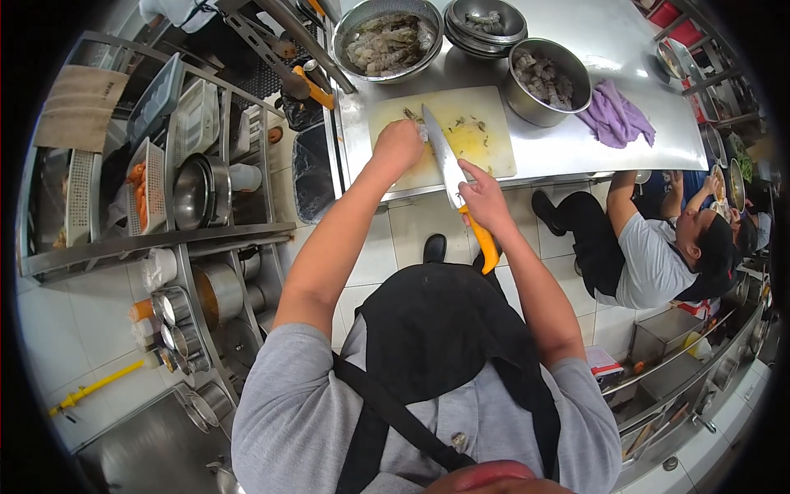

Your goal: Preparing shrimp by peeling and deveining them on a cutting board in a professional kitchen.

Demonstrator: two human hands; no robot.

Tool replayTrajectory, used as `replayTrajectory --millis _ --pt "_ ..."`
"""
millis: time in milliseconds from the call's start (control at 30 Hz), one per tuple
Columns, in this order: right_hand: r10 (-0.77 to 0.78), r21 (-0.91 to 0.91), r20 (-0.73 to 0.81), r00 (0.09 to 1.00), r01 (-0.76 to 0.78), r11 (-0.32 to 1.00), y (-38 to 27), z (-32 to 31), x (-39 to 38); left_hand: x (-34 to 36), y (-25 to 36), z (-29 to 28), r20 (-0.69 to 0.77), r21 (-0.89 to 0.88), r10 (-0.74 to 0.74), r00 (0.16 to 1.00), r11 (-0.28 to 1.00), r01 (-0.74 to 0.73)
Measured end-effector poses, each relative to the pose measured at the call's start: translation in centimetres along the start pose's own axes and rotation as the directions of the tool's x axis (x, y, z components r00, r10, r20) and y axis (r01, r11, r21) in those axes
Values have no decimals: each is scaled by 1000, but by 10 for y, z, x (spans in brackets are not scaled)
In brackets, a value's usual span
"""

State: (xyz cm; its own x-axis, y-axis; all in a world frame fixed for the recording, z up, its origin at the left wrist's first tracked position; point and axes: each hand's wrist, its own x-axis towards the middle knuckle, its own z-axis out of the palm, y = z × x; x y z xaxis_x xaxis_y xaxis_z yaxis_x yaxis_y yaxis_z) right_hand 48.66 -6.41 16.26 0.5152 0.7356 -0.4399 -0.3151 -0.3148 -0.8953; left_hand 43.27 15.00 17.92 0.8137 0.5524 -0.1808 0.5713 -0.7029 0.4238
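Note:
A large kitchen knife (441, 152) with an orange handle is in my right hand (484, 200); its blade points away from me over the cutting board (495, 158). My left hand (400, 146) is closed over the left part of the board. A greyish shrimp (423, 132) shows at its fingertips, close beside the blade near its tip. Small shrimp scraps (471, 124) and yellowish wet smears lie on the board. Behind it stand a colander (339, 51) of raw shrimp and, to the right, a steel pot (516, 100) holding more shrimp.
Stacked steel bowls (481, 52), with some shrimp in the top one, stand between colander and pot. A purple cloth (617, 115) lies on the steel table (671, 136). A black-lined bin (314, 177) is at left. Another person (658, 255) works at right.

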Motion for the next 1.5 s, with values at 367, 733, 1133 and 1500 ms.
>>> replayTrajectory --millis 367,733,1133,1500 --pt "71 9 5 997 -71 997 2 2 -28 -1 -7 7 -74 -77 -59 996 996 53" --pt "38 -30 44 998 -36 999 0 1 -19 -10 -7 9 -67 -208 -136 988 971 119" --pt "136 -32 65 989 -134 991 -4 -9 -49 -6 -14 25 -76 -449 -205 976 881 149" --pt "203 -66 154 967 -195 979 -7 -44 -90 -15 12 -1 131 -529 -269 954 795 297"
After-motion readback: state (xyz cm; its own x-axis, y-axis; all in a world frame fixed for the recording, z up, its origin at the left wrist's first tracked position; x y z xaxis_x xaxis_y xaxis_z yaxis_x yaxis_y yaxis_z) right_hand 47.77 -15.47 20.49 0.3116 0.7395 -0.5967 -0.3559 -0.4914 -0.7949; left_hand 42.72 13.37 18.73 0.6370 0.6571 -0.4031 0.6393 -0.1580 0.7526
